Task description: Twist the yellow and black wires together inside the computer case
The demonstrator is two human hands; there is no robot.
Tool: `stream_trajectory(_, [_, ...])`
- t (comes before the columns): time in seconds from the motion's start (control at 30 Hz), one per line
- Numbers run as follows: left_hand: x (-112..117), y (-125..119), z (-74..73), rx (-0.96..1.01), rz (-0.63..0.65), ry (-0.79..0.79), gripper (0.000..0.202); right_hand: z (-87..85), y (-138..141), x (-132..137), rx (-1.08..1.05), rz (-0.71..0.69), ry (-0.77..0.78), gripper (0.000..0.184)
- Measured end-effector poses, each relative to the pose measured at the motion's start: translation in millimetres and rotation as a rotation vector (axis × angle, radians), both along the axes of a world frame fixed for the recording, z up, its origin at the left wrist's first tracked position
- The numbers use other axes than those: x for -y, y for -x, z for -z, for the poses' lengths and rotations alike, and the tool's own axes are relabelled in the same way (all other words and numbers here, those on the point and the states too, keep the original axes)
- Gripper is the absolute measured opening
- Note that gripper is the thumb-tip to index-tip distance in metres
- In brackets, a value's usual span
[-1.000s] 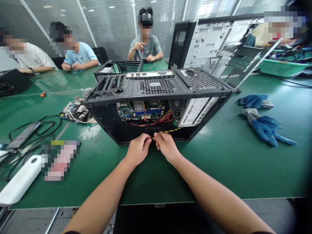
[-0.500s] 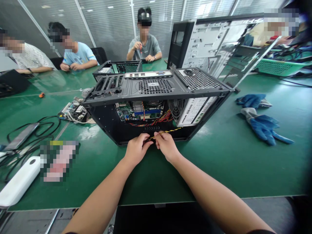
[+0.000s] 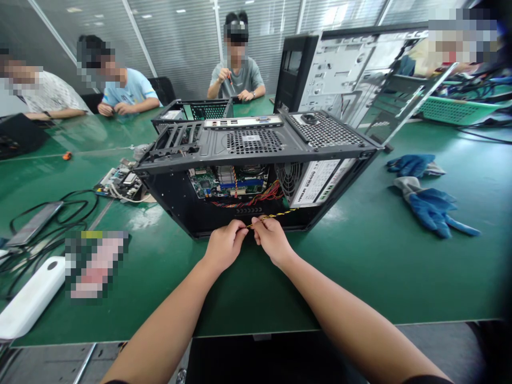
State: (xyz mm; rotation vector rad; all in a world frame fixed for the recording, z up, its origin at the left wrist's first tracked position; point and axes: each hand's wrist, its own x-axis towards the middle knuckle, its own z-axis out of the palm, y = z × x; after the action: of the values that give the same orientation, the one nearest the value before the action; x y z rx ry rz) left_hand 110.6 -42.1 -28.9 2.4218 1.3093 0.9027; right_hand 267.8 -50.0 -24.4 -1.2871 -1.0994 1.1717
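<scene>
An open black computer case (image 3: 216, 146) lies in front of me, its side opening facing my hands. Inside show a green motherboard (image 3: 204, 184), a power supply (image 3: 320, 184) with a white label, and a bundle of red and orange wires (image 3: 264, 197). A twisted yellow-and-black cable (image 3: 284, 213) runs from below the power supply to my fingers. My left hand (image 3: 226, 242) pinches it between thumb and fingers at the case's lower edge. Just to the right, my right hand (image 3: 274, 237) pinches the same cable, a small gap between the two hands.
Blue work gloves (image 3: 434, 205) lie to the right. On the left are a loose circuit board assembly (image 3: 124, 181), black cables, and a white elongated device (image 3: 34, 296). Another case (image 3: 336, 64) stands behind, near a green basket (image 3: 460, 109). Several people sit around the table.
My left thumb and fingers have closed together on the cable. Both hands stay almost in place, and the case has not moved.
</scene>
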Motion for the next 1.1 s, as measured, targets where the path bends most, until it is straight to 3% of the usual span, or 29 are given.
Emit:
stream_trajectory(0.43, [-4.0,1.5,-0.4,0.031,-0.012,-0.093,0.011,4.1,0.4,-1.9,-0.075,0.01,0.086,0.046])
stream_trajectory(0.87, [-1.8,-1.3,-6.7,0.042,-0.013,-0.01,0.016,4.1,1.0,-0.5,-0.01,-0.035,0.02,0.039])
stream_trajectory(1.1, [-1.9,-2.0,-2.9,0.137,-0.014,-0.004,0.006,5.2,1.3,-1.1,-0.045,-0.004,0.032,0.045])
